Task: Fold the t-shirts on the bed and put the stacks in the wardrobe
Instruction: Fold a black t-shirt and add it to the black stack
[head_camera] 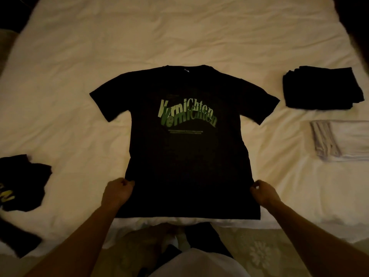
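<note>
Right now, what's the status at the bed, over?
Both hands, left and right, pinching black t-shirt sides near hem. Shirt flat, print up, unfolded. Two folded stacks, black and white, off right. Nothing blocking.

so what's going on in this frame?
A person is laying a black t-shirt with green lettering flat on the white bed, print up. The left hand and right hand each pinch a side edge near the hem. It is not folded yet. A folded black stack and a folded white stack sit to the right; a loose black shirt waits left.
</note>
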Tool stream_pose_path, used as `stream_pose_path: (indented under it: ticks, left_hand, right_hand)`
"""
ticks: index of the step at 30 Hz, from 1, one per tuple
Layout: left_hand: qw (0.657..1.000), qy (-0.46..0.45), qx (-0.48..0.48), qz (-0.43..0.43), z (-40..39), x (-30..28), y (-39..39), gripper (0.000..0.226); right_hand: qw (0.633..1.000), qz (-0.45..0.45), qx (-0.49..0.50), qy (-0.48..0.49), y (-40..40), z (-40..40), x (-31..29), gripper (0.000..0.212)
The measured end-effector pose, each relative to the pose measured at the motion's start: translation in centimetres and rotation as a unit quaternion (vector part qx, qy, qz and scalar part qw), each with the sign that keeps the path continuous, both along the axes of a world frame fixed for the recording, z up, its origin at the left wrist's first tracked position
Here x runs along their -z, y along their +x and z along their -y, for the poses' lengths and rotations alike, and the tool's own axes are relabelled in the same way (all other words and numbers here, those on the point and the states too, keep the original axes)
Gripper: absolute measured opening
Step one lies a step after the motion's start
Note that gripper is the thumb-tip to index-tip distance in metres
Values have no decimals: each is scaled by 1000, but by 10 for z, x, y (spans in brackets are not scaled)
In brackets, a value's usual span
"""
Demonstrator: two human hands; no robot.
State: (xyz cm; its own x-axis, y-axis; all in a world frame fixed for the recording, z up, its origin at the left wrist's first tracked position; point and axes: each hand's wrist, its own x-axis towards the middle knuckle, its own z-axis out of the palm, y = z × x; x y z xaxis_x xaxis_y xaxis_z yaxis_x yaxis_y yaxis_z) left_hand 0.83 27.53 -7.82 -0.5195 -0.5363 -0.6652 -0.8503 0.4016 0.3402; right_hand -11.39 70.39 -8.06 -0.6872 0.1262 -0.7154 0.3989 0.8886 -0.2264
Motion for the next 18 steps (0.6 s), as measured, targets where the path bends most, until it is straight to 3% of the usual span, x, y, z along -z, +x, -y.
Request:
stream_pose_path:
  ticks: [6, 9, 16, 18]
  left_hand:
    - [997, 56, -41, -22, -3, -18, -77, 19]
    - [991, 93, -84, -41, 7, -23, -95, 22]
    - [974, 132, -174, -63, 64, -12, -122, 13]
    - [972, 127, -186, -73, 92, -3, -132, 22]
  right_hand:
    - [997, 29, -60, -39, -77, 48, -12, 33]
    - [995, 47, -76, -54, -100, 70, -15, 16]
    - [992, 68, -79, -68, -136, 142, -8, 14]
    - [993, 67, -67, -70, -140, 174, -5, 13]
